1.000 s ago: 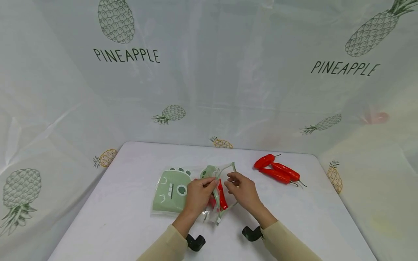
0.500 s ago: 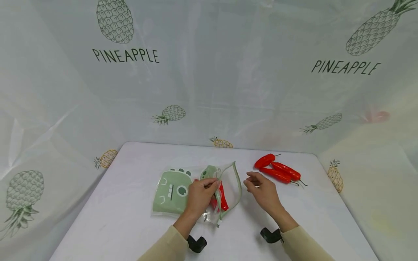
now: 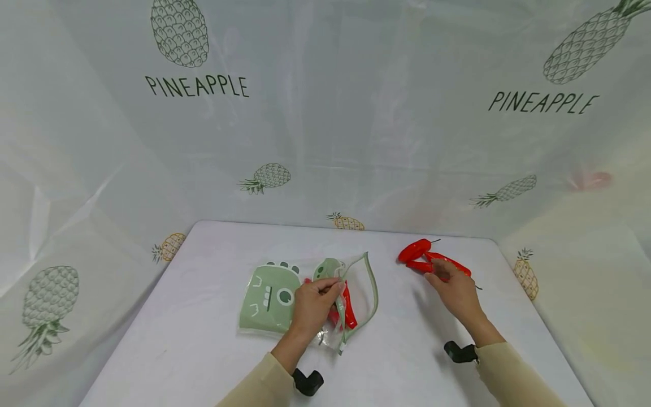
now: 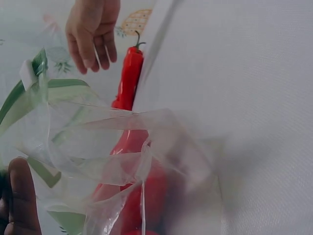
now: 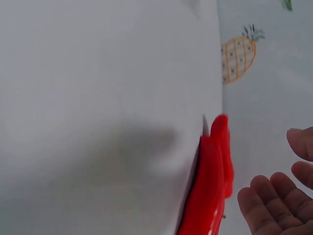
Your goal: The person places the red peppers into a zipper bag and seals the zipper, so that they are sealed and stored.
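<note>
A clear zip bag (image 3: 267,299) with a green dinosaur print lies on the white table (image 3: 193,339). My left hand (image 3: 330,285) pinches its open rim and holds the mouth up. One red chilli (image 3: 348,308) sits inside the bag (image 4: 122,147), seen through the plastic in the left wrist view. Several loose red chillies (image 3: 414,250) lie at the back right. My right hand (image 3: 438,278) hovers just over them with relaxed fingers (image 5: 274,200) and holds nothing. The chillies (image 5: 208,191) lie right beside those fingers in the right wrist view.
A white sheet printed with pineapples (image 3: 325,113) walls in the table on three sides. The table's far right corner (image 3: 490,243) lies just past the chillies. Black wrist mounts (image 3: 307,381) show on both forearms.
My right hand has left the bag's mouth and moved right and away to the loose chillies. The left hand keeps its pinch on the bag's rim.
</note>
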### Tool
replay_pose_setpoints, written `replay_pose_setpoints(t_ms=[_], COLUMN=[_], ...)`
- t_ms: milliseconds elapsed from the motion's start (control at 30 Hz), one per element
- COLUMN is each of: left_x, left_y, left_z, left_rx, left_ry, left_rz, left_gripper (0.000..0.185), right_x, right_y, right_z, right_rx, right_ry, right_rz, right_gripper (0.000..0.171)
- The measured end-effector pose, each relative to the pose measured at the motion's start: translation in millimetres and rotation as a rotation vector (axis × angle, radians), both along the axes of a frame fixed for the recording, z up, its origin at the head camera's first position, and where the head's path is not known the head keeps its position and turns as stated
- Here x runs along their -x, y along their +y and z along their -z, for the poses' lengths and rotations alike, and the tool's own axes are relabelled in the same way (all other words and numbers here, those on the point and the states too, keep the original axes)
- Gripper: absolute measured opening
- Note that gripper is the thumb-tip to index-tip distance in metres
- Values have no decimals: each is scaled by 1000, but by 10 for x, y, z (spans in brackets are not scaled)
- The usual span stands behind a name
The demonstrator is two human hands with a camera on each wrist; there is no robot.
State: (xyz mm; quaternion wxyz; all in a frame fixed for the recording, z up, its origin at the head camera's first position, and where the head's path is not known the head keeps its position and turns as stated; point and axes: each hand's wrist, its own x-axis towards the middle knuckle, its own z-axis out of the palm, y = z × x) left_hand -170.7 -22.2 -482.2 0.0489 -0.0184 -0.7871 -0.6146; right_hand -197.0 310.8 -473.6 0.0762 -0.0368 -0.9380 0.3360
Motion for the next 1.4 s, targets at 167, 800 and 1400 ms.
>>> replay_pose_setpoints(t_ms=[167,800,1400], left_x=[-5,-12,-42], left_y=[-2,-18,-28], left_z=[7,96,73], left_rx=[-9,-65,-59], left_ry=[-5,-37,-51], left_rz=[-2,-3,-11], left_gripper=[19,20,19], right_x=[61,164,230], right_y=[199,414,429], right_z=[5,268,127], right_rx=[-10,14,2], right_ry=[-42,-98,-74], right_rz=[12,45,-76], right_gripper=[57,62,54])
